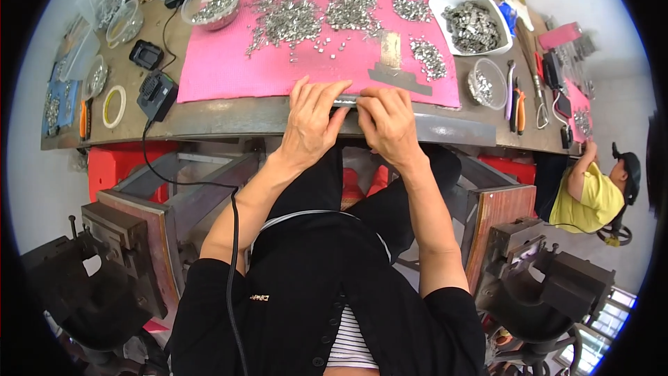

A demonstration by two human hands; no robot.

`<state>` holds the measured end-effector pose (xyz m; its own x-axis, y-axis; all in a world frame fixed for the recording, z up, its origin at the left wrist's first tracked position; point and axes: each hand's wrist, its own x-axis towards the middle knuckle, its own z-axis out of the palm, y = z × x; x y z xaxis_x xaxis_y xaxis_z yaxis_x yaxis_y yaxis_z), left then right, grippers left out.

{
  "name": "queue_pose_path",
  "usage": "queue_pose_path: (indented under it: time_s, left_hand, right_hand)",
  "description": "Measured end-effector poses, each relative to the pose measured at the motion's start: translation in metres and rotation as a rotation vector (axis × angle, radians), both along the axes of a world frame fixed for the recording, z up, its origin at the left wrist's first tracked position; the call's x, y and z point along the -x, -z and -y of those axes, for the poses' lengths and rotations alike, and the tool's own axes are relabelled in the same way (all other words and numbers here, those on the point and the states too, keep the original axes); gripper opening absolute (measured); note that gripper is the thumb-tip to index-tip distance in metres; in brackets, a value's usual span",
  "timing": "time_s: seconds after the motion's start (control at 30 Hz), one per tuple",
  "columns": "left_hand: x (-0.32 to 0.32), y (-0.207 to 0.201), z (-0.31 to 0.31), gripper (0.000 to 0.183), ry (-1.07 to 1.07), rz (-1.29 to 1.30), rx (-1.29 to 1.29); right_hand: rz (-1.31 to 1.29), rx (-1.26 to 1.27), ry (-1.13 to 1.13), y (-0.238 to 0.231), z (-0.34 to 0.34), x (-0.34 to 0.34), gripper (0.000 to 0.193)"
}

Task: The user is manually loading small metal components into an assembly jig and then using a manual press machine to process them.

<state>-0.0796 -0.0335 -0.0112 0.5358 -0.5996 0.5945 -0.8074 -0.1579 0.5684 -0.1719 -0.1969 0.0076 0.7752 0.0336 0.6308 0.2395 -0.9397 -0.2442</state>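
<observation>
Narrow silver-grey metal strip [346, 101], straight-sided, lies between the person's two hands at the front edge of a brown worktable [229, 113]. Its long axis runs left to right, across the body and roughly along that edge; one end points into the left fingers, the other into the right, so both tips are hidden. The left hand [313, 117] pinches it between thumb and curled fingers; the right hand [388, 122] grips the opposite end likewise. Whether the strip touches the table cannot be told. Just beyond is a ribbed pink mat [216, 73], bearing loose heaps of small shiny metal pieces [292, 19] and a flat, stepped, dark-grey metal plate [400, 80] slanting slightly.
</observation>
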Motion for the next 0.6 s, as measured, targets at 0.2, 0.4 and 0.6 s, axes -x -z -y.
queue_pose_path:
  time_s: [0.2,0.4,0.6]
  left_hand:
    - [-0.010,-0.023,0.002,0.035,0.014,-0.094,-0.059]
    - [-0.045,-0.029,0.042,0.006,0.019,0.066,-0.077]
    - [-0.080,-0.015,0.081,0.007,0.013,0.133,-0.214]
  right_hand:
    - [-0.024,-0.341,0.069,0.000,0.022,0.000,0.010]
    - [-0.068,-0.217,0.402,0.010,0.051,-0.003,0.011]
    - [-0.076,-0.321,0.436,0.016,0.056,-0.008,0.008]
